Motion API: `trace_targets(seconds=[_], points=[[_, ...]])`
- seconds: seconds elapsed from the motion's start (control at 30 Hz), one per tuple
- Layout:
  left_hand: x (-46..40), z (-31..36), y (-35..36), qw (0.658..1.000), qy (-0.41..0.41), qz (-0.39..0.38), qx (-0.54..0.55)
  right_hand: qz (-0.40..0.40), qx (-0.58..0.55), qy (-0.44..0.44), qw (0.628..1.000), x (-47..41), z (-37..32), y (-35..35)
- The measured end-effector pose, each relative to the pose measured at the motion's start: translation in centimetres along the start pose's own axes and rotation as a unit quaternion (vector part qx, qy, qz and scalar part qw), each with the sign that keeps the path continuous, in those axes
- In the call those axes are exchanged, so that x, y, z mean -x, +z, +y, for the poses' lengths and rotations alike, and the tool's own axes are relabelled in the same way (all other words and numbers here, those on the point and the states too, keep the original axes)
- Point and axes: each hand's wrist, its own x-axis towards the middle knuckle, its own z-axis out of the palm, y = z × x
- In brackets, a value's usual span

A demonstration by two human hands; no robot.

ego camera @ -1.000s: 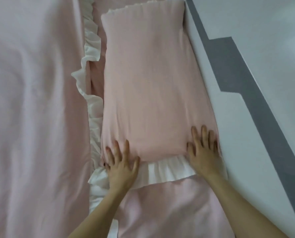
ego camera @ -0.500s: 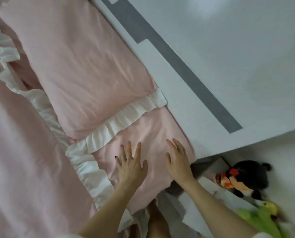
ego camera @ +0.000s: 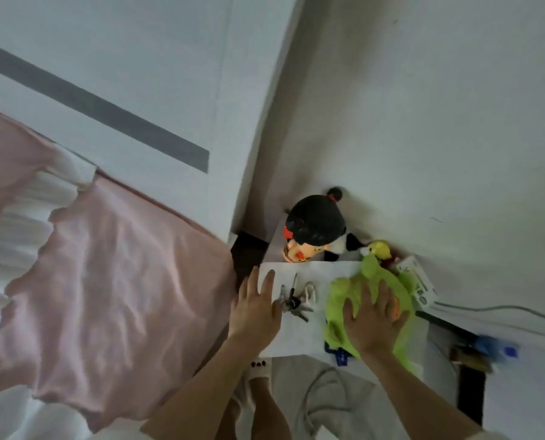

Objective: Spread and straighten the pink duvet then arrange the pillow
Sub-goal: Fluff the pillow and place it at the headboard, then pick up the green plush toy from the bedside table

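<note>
The pink bedding [ego camera: 112,290] covers the bed corner at the left, with a white ruffle [ego camera: 26,214] along its upper edge. Only a pink corner of the pillow [ego camera: 7,157] shows at the far left, above the ruffle. My left hand [ego camera: 255,308] hovers with straight fingers over the left edge of a white bedside table [ego camera: 303,338]. My right hand [ego camera: 371,322] lies flat, fingers spread, on a green plush toy [ego camera: 369,281] on that table. Neither hand touches the bedding.
A white headboard with a grey stripe [ego camera: 106,106] runs behind the bed. On the bedside table lie a bunch of keys [ego camera: 292,301], a black-haired doll [ego camera: 312,230] and a small white box [ego camera: 419,281]. A cable [ego camera: 500,309] runs along the wall. My slippered foot [ego camera: 255,385] stands below.
My view swung right from the pillow to the bedside table. Both hands left the pink bedding; the right one now rests on the green plush, the left is over the table edge.
</note>
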Motion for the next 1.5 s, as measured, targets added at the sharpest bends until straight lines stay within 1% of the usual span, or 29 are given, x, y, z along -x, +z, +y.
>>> trace_targets(seconds=[0.03,0.1,0.13,0.17,0.23,0.3,0.37,0.4,0.47,0.5,0.67,0.73,0.83,0.93,1.1,1.17,1.23,1.3,1.4,1.5], points=[[-0.4,0.7,0.6,1.000,0.005,-0.009,0.004,-0.005,-0.032,0.067,0.997,-1.1,1.4,0.5],[-1.6,2.0,2.7,0.999,0.009,-0.033,0.020,-0.023,-0.148,0.204,0.967,-2.9,3.9,1.9],[-2.0,2.4,3.4,0.998,0.007,-0.048,0.034,-0.022,-0.197,0.237,0.951,-3.2,4.3,2.6],[-2.6,2.9,4.4,0.997,0.007,-0.063,0.043,-0.012,-0.228,0.251,0.941,-3.3,4.6,3.5],[-4.2,4.0,6.2,0.995,0.012,-0.082,0.056,0.013,-0.250,0.252,0.935,-3.4,4.4,4.8],[-6.2,5.1,7.7,0.994,0.019,-0.094,0.057,0.021,-0.264,0.247,0.932,-3.6,4.1,5.1],[-8.1,6.6,8.9,0.988,0.001,-0.124,0.087,0.024,-0.270,0.248,0.930,-3.9,4.3,5.3],[-8.9,7.6,9.5,0.979,-0.027,-0.148,0.135,0.021,-0.269,0.251,0.930,-3.9,4.7,5.5],[-10.2,9.1,10.4,0.948,-0.091,-0.186,0.244,0.019,-0.276,0.249,0.928,-3.9,5.1,5.9],[-10.6,9.8,10.8,0.933,-0.115,-0.198,0.279,0.024,-0.283,0.250,0.926,-3.8,5.1,5.9],[-10.2,11.1,12.6,0.903,-0.139,-0.217,0.344,0.073,-0.333,0.253,0.906,-3.5,5.3,5.0],[-9.0,10.9,12.2,0.890,-0.142,-0.218,0.374,0.089,-0.329,0.249,0.907,-2.6,5.4,3.9],[-7.6,9.9,11.0,0.871,-0.142,-0.225,0.413,0.091,-0.291,0.223,0.926,-1.3,4.7,2.8],[-6.3,8.6,8.1,0.870,-0.142,-0.221,0.417,0.063,-0.276,0.185,0.941,0.3,2.6,0.8],[-2.2,5.2,1.7,0.856,-0.179,-0.214,0.434,0.019,-0.248,0.096,0.964,4.4,-1.8,-2.9],[-0.1,3.2,-1.3,0.858,-0.199,-0.187,0.435,0.000,-0.254,0.060,0.965,6.5,-4.4,-3.8],[1.6,1.7,-3.8,0.865,-0.194,-0.182,0.426,-0.019,-0.265,0.030,0.964,7.6,-6.4,-4.6],[4.3,-0.9,-7.2,0.870,-0.181,-0.160,0.429,-0.037,-0.257,-0.019,0.966,9.3,-9.7,-5.1],[7.7,-5.1,-11.0,0.859,-0.194,-0.102,0.463,-0.046,-0.239,-0.094,0.965,12.2,-14.9,-5.8],[10.7,-9.0,-13.6,0.839,-0.210,-0.050,0.500,-0.058,-0.215,-0.176,0.959,14.3,-19.7,-6.4]])
